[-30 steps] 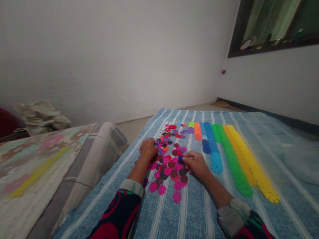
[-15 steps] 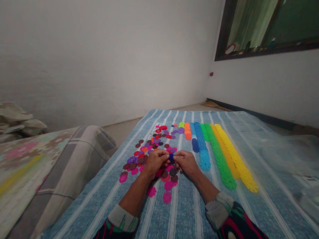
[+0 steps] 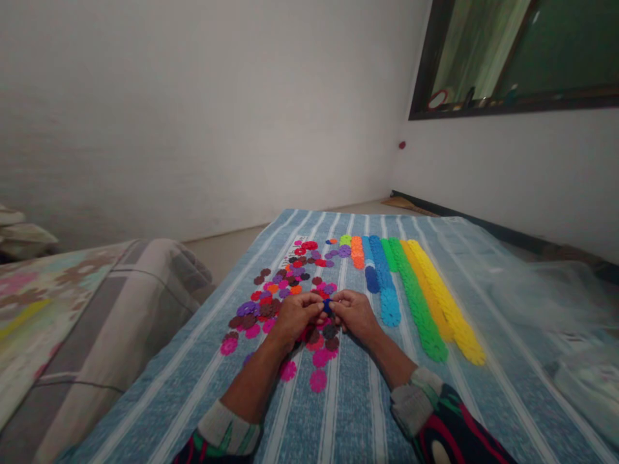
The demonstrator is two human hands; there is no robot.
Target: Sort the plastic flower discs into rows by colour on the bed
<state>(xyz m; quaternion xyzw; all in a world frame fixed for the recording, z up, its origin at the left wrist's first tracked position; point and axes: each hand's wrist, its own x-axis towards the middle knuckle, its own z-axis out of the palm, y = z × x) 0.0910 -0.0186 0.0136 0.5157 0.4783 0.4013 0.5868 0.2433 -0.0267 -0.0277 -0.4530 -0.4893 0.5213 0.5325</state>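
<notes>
Between my two hands is a small dark blue piece, a flower-shaped disc (image 3: 327,307) by its look, pinched from both sides. My left hand (image 3: 298,316) has thumb and fingers closed on its left edge. On its right edge, my right hand (image 3: 356,314) pinches it the same way. Below and around the hands lie loose scalloped discs in pink (image 3: 318,380), brown (image 3: 247,321), purple, red and orange. To the right, overlapping rows of discs run away from me: blue (image 3: 384,277), green (image 3: 418,309) and yellow (image 3: 447,303). A short dark blue row (image 3: 372,280) lies nearest my right hand.
A blue striped cloth (image 3: 203,386) covers the table. Clear plastic bags (image 3: 556,293) rest on its right side. At the left stands a surface draped with a grey checked cloth (image 3: 159,283). A white wall (image 3: 217,116) rises behind, with a dark-framed window (image 3: 507,58) at upper right.
The whole view has shifted slightly, so the table and hands appear a little further left. Both hands keep their pinch on the dark blue disc.
</notes>
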